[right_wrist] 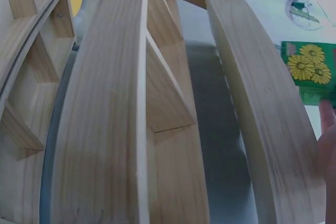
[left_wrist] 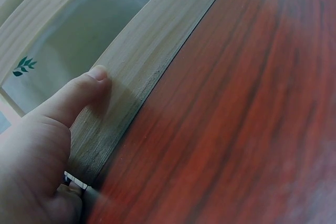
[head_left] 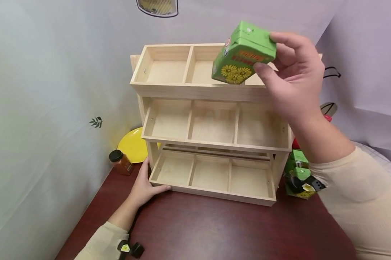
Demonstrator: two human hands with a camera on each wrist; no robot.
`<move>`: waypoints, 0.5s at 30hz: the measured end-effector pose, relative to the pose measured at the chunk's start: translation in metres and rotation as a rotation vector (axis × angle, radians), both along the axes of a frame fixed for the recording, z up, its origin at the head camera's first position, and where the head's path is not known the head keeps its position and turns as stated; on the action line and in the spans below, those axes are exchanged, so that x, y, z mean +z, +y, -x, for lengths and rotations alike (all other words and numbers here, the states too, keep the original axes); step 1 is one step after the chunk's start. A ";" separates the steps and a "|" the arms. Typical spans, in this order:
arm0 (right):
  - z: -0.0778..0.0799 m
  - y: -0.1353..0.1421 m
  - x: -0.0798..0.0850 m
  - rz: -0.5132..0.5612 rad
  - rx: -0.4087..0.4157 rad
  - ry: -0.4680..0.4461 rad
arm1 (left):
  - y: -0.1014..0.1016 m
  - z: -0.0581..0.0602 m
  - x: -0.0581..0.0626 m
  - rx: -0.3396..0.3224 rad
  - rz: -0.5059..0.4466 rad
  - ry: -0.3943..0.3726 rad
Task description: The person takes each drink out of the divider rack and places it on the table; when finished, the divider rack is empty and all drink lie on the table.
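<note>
A green drink carton with yellow flowers on it is tilted in front of the top tier of a three-tier wooden display rack. My right hand pinches the carton between thumb and fingers at its right end. In the right wrist view the carton shows at the right edge, beyond the tiers. My left hand holds the lower left corner of the rack, its thumb along the bottom tier's front board and its fingers at the side, partly hidden. The visible compartments hold nothing; part of the top tier is hidden.
Left of the rack are a jar with a black lid and a yellow plate. More green cartons stand to the right, partly behind my right sleeve. The dark red table stretches in front of the rack.
</note>
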State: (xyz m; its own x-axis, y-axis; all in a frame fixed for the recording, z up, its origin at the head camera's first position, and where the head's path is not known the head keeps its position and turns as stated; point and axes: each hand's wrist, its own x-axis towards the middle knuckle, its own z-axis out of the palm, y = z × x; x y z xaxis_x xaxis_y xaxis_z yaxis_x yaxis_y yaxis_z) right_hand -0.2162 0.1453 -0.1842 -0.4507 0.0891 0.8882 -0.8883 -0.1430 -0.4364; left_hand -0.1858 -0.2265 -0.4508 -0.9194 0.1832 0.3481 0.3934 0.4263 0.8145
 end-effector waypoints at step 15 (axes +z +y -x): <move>-0.025 0.020 0.001 0.195 0.024 0.048 | -0.017 0.018 -0.033 0.026 0.012 0.000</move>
State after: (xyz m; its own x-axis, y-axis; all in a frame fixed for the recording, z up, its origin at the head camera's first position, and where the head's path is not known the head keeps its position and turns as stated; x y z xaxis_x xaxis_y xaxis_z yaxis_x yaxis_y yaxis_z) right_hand -0.1907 0.1650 -0.1831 -0.4120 0.2513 0.8758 -0.9028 -0.2424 -0.3552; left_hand -0.2036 -0.2430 -0.4835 -0.9239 0.1631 0.3461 0.3820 0.4460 0.8094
